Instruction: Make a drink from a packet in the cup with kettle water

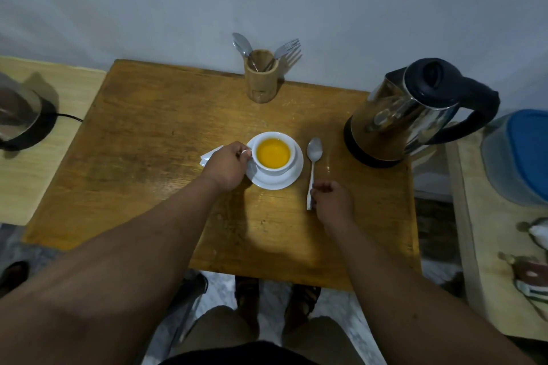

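Observation:
A white cup (286, 167) full of orange-yellow drink stands on a white saucer (292, 179) in the middle of the wooden table (148, 142). My left hand (226, 167) grips the cup's handle from the left. A white torn packet (209, 155) lies just behind that hand, partly hidden by it. A metal spoon (312, 163) lies flat on the table right of the saucer, bowl pointing away. My right hand (332, 200) rests at the spoon's handle end, fingertips closed on it. The steel kettle (415, 112) with a black lid and handle stands at the table's far right.
A wooden holder (261, 80) with spoons and forks stands at the back edge by the wall. A second appliance on a black base (20, 115) sits on a low surface to the left. A blue-lidded plastic container (517, 157) stands on the right shelf.

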